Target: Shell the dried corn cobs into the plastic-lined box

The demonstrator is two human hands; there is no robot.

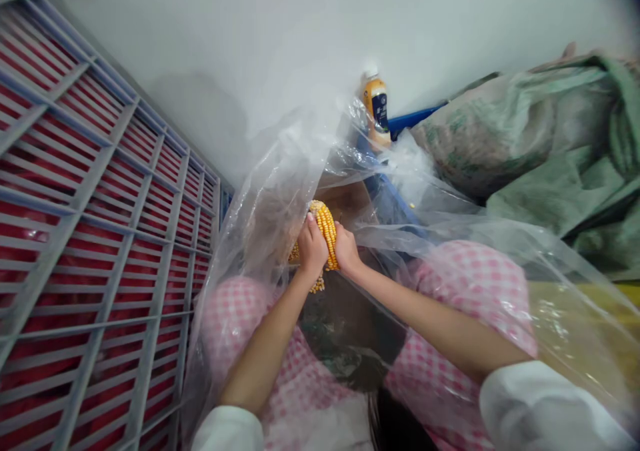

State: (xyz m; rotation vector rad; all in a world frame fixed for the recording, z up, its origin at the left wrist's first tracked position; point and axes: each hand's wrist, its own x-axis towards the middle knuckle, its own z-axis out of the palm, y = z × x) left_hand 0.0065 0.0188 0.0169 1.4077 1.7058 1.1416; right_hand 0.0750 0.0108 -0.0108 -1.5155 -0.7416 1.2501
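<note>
Corn (327, 233) is gripped by the left hand (313, 247) at nine o'clock and the right hand (345, 247) at three, best held low within the plastic bag (283, 177).

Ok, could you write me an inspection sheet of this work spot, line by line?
Surface: clear plastic sheeting, wrinkled and spread wide; what lies beneath is partly hidden.
Job's things: yellow ear of corn; loose kernels near the left hand.
Clutter: capped bottle, near the wall.
Grip: left hand and right hand hold the ear from opposite sides.
Cables: nothing seen.
Surroundings: slatted crate at left, greenish sack at right.
</note>
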